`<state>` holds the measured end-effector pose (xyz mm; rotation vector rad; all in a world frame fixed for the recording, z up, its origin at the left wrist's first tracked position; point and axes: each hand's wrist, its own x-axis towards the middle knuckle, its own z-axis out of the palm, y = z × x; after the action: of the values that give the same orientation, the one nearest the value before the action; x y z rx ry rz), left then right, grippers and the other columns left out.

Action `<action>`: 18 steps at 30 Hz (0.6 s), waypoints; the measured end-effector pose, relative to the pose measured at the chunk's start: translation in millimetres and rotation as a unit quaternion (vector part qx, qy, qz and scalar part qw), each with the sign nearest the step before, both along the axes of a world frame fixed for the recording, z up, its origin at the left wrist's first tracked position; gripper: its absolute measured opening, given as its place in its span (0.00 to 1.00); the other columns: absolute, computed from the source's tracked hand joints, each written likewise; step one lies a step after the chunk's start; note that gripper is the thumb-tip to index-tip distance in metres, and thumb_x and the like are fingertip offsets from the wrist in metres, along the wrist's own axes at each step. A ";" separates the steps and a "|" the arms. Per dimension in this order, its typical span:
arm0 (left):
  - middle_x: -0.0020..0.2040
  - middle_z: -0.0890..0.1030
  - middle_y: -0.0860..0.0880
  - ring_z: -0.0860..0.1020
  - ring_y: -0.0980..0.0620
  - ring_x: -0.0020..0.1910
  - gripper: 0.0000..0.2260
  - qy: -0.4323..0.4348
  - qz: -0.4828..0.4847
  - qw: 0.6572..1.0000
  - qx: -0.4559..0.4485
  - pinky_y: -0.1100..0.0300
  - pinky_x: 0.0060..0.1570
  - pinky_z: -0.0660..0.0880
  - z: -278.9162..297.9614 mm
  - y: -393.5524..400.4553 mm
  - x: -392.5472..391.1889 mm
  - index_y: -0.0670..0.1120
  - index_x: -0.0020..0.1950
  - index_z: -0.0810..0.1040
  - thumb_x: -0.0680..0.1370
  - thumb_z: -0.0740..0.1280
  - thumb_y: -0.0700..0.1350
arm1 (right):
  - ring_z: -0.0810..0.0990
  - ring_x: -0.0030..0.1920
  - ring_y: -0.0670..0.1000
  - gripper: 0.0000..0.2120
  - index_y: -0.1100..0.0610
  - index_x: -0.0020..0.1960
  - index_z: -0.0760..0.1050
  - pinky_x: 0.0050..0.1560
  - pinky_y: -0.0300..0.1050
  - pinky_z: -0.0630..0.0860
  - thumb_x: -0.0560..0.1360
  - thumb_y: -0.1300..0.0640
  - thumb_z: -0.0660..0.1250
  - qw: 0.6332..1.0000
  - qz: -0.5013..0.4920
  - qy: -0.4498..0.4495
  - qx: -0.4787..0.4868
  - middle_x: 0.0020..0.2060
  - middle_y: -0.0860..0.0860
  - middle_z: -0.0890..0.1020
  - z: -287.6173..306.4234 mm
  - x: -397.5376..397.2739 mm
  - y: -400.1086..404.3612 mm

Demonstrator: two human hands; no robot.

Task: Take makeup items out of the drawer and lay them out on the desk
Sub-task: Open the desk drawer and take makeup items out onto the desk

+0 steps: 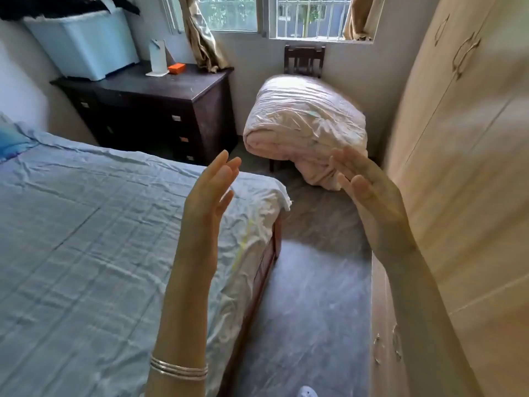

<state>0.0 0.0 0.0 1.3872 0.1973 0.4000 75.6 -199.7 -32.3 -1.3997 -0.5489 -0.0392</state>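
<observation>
My left hand [210, 196] and my right hand [369, 196] are raised in front of me, palms facing each other, fingers straight and apart, holding nothing. Both are well short of the dark wooden desk [160, 90] at the far wall. Its drawers [177, 118] with small metal handles are all closed. No makeup item is in view. On the desk top stand a white upright stand [158, 57] and a small orange box [176, 68].
A pale blue storage bin [83, 44] fills the desk's left end. A bed with a blue sheet [86, 224] lies on the left. On the right is a light wardrobe [463, 167]. A bagged pink quilt [306, 127] sits on a chair under the window. Grey floor [312, 310] runs between.
</observation>
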 end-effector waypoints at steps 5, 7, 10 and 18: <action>0.61 0.79 0.57 0.74 0.60 0.64 0.27 0.001 0.004 1.000 0.004 0.55 0.67 0.68 -2.0 -18.8 65.4 0.58 0.61 0.74 0.62 0.65 0.61 | 0.72 0.68 0.47 0.32 0.47 0.65 0.71 0.61 0.34 0.71 0.65 0.35 0.70 1.000 0.014 0.015 -0.010 0.65 0.46 0.76 11.8 66.3 -17.2; 0.61 0.79 0.57 0.74 0.60 0.64 0.28 0.010 0.000 1.000 0.004 0.56 0.67 0.68 -4.4 -23.3 91.7 0.57 0.62 0.73 0.62 0.65 0.61 | 0.73 0.67 0.47 0.31 0.47 0.64 0.71 0.60 0.33 0.71 0.66 0.36 0.70 1.000 0.018 0.016 -0.011 0.65 0.46 0.76 11.2 91.8 -22.0; 0.61 0.79 0.57 0.74 0.61 0.64 0.29 0.008 0.000 1.000 0.006 0.57 0.65 0.69 -8.4 -25.9 128.1 0.57 0.62 0.73 0.62 0.64 0.61 | 0.73 0.67 0.46 0.30 0.46 0.64 0.71 0.60 0.33 0.71 0.66 0.36 0.69 0.999 0.023 0.021 -0.011 0.65 0.46 0.76 5.0 129.0 -26.0; 0.61 0.79 0.58 0.74 0.63 0.63 0.28 0.001 0.001 1.000 0.014 0.57 0.65 0.69 -18.1 -8.5 244.7 0.57 0.63 0.72 0.63 0.64 0.61 | 0.72 0.67 0.46 0.33 0.48 0.66 0.71 0.68 0.43 0.69 0.65 0.34 0.69 0.999 0.017 0.016 -0.023 0.65 0.46 0.77 -2.4 247.7 -10.1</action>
<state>244.7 -8.5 -18.1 1.4145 0.1962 0.4050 323.2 -209.8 -34.6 -1.4329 -0.5492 0.0225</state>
